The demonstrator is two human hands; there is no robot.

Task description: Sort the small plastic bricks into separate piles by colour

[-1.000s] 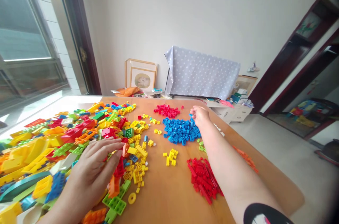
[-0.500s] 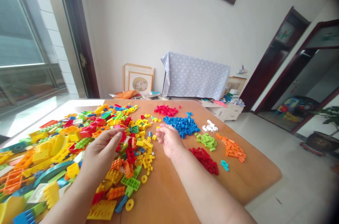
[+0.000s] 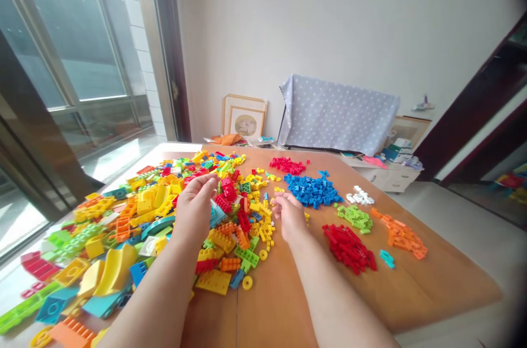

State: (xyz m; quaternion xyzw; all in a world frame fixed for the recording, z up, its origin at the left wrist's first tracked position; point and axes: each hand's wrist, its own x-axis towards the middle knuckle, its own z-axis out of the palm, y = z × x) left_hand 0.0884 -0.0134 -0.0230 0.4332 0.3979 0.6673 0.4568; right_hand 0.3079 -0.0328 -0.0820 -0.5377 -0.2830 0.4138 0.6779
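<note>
Over the big mixed heap of toy bricks (image 3: 222, 227) is my left hand (image 3: 195, 208), its thumb and fingers pressed together; whatever they hold is hidden. My right hand (image 3: 291, 215) hovers at the heap's right edge, fingers curled together, with something too small to name at the tips. Beyond it lies a pile of blue bricks (image 3: 315, 191). Dark red bricks (image 3: 349, 249) are heaped to the right of my right forearm. Small yellow bricks (image 3: 263, 208) lie between my hands.
Farther right on the wooden table (image 3: 436, 293) are green bricks (image 3: 354, 217), white bricks (image 3: 360, 195), orange bricks (image 3: 403, 235) and a few turquoise bricks (image 3: 387, 258). Pinkish-red bricks (image 3: 288, 165) lie at the back. Behind stands something under a dotted cloth (image 3: 337, 114).
The view has turned left, so the scene sits farther right and more of the heap shows. Both hands remain near the heap, my left hand with its fingers together.
</note>
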